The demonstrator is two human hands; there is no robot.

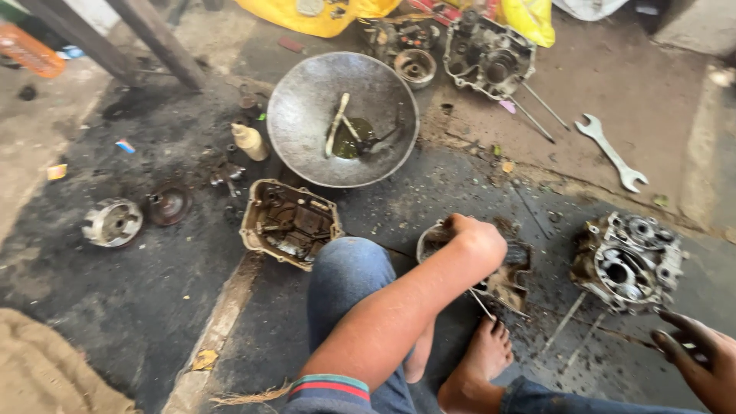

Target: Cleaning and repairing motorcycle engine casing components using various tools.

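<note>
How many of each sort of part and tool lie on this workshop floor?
Grey aluminium engine casings: 4
Round grey metal basin: 1
Silver double-ended spanner: 1
Round metal drums: 3
Small cream plastic bottle: 1
Total: 10

Lit by soft daylight, brighter toward the far side beyond the left hand (pixel 477 239) and dimming toward the near-left corner. Glaring faintly off the round metal pan (pixel 307 115) past the left hand and washing out the pale floor (pixel 613 77) at the far right. Casting only weak, diffuse shadows. Blurring slightly overall, most at the right hand (pixel 701 360) in the near-right corner. Bending mildly at the edges, wide-angle style. Losing detail in the black oily patch (pixel 138 291) left of the grip.
</note>
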